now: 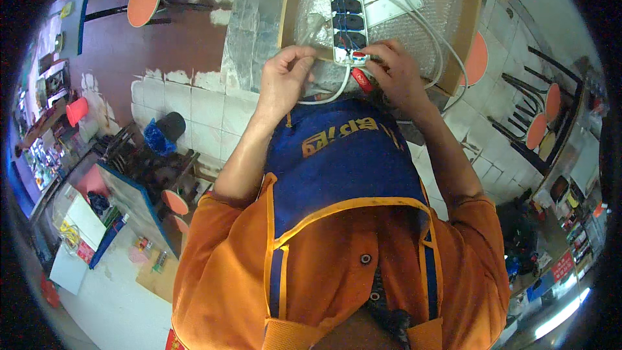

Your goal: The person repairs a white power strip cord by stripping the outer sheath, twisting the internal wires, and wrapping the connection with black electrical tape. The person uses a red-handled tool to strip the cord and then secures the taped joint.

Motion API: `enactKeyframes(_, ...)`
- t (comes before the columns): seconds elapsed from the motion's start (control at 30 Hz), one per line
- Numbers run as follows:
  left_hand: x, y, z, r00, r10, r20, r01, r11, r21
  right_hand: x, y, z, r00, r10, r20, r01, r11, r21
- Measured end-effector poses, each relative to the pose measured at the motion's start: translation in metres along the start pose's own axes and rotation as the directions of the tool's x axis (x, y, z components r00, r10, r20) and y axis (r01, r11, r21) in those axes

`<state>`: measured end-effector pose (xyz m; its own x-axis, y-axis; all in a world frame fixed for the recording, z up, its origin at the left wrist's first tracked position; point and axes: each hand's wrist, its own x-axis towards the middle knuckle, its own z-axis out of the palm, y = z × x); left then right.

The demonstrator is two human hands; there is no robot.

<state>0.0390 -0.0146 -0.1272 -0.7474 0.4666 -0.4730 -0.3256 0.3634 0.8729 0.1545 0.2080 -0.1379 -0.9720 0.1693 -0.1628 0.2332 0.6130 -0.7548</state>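
Observation:
An opened white power strip (350, 19) lies in a shallow cardboard box, its black socket blocks and thin blue wires showing. At its near end, the fingertips of my right hand (398, 76) pinch a small red-and-white switch part (359, 58). My left hand (285, 78) is beside the strip's near left corner, thumb and index finger pressed together; whatever is between them is too small to make out. A white cable (338, 93) leaves the near end and curves left below that hand. Just below the switch part is a tool's red handle (362, 80), its other end hidden.
Bubble wrap (317, 0) lines the cardboard box (468, 32). A white cover piece (395, 6) lies right of the strip, with loose white cable looping over it. Orange-topped stools (143, 2) stand left and right on the floor. A cluttered table (116, 285) is at lower left.

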Motion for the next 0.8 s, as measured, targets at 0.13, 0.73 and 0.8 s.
enactKeyframes(0.13, -0.003, 0.001, -0.004, 1.000, 0.009, -0.007, -0.009, 1.000, -0.006, -0.003, 0.001, 0.003, 0.997, -0.053, -0.051, 0.052, 0.999, -0.009)
enactKeyframes(0.73, -0.020, -0.026, -0.100, 0.982, 0.182, 0.057, -0.182, 0.983, -0.009, 0.020, -0.040, 0.018, 0.885, 0.384, -0.263, -0.346, 0.921, 0.180)
enactKeyframes(0.8, -0.019, -0.042, -0.112, 0.986, 0.147, 0.075, -0.144, 0.989, -0.038, 0.020, -0.045, 0.017, 0.822, 0.525, -0.222, -0.456, 0.839, 0.297)
